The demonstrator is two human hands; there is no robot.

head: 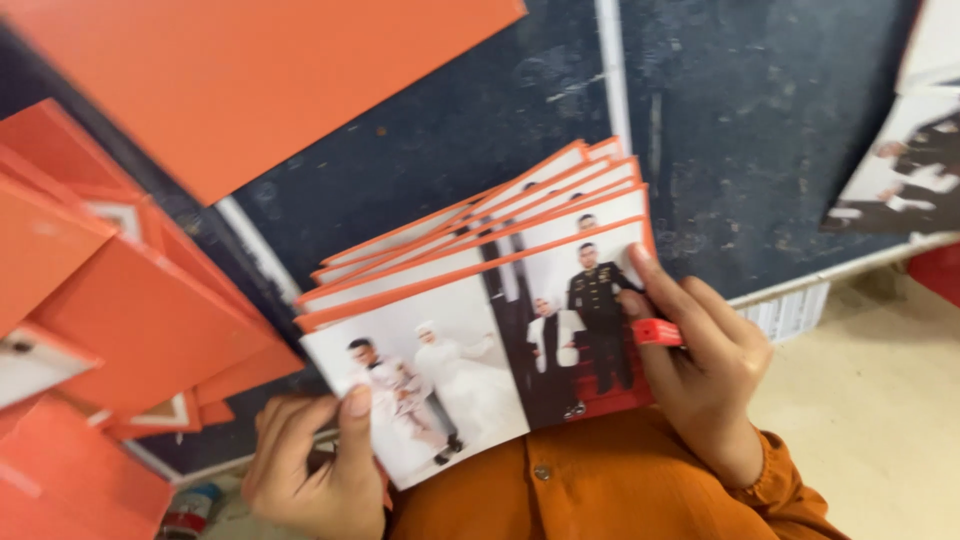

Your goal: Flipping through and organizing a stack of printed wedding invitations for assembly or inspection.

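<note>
Both hands closed on fanned photo stack (480, 300): left grip (320, 470) lower corner, right grip (700, 350) right edge.

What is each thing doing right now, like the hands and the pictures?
Left hand: closed on the photo stack's lower corner, thumb on top.
Right hand: gripping the stack's right edge.
Photo stack: fanned out, tilted, held off the surface.
Red band: on a right-hand finger.
Orange boards: piled overlapping at the left.

Photo album workshop: stacked orange covers (150, 310), printed photo pages (480, 300)
</note>
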